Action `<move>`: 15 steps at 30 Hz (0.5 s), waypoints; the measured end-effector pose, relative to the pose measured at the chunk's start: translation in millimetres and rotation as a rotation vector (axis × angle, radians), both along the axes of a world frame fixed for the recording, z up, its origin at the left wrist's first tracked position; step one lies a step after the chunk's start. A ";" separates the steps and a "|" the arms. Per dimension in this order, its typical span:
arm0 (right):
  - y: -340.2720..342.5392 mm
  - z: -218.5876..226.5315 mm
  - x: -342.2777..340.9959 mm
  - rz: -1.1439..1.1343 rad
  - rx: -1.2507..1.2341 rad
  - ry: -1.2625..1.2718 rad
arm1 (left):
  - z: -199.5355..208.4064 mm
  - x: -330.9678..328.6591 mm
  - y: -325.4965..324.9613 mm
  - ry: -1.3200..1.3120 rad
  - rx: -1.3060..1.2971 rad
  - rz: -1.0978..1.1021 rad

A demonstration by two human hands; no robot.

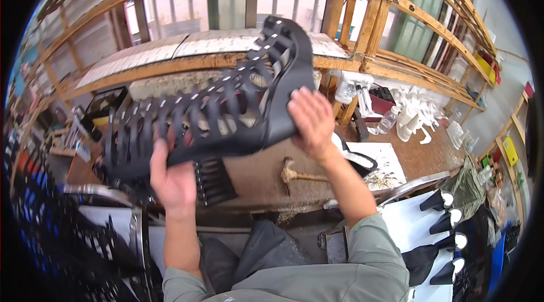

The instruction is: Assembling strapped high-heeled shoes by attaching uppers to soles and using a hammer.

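A tall black boot with open cut-out straps and small shiny studs is held in the air above the bench, lying on its side. Its long shaft stretches to the left and its foot end points up and away. My left hand grips the shaft from below, thumb outside and fingers partly hidden among the straps. Against the heel area lies my right hand, fingers together along the black surface. Beneath the shaft, another black strapped piece rests on the bench.
A hammer lies on the brown workbench. Right of it are a stained white sheet, a clear bottle and white shoe forms. A wooden rack spans the back. Black pieces with white ends sit at lower right.
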State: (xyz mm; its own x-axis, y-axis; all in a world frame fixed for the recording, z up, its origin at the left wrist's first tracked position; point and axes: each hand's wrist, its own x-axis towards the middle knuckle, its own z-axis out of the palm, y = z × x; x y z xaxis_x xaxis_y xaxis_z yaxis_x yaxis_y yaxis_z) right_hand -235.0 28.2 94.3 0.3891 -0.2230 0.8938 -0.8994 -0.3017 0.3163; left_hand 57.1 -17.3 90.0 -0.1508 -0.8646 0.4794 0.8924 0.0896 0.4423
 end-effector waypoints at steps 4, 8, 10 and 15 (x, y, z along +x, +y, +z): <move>-55.3 45.5 -89.5 -0.211 0.057 -0.059 | 46.0 -89.7 -126.2 -0.044 0.091 -0.212; -77.4 79.9 -151.4 -0.425 0.193 -0.130 | 83.9 -172.1 -203.1 -0.178 0.194 -0.374; -83.4 93.8 -178.0 -0.491 0.228 -0.187 | 105.0 -212.3 -234.7 -0.240 0.192 -0.446; -97.7 80.0 -203.6 -0.802 0.530 -0.068 | 99.2 -251.3 -238.7 -0.586 0.398 -0.353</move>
State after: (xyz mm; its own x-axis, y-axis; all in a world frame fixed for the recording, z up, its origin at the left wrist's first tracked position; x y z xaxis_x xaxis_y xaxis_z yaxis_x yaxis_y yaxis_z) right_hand -438.6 -69.5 174.3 -0.1038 -0.7813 0.6154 -0.9116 0.3222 0.2553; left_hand -194.2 -256.0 189.2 -0.5802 -0.8085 -0.0983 0.4504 -0.4191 0.7884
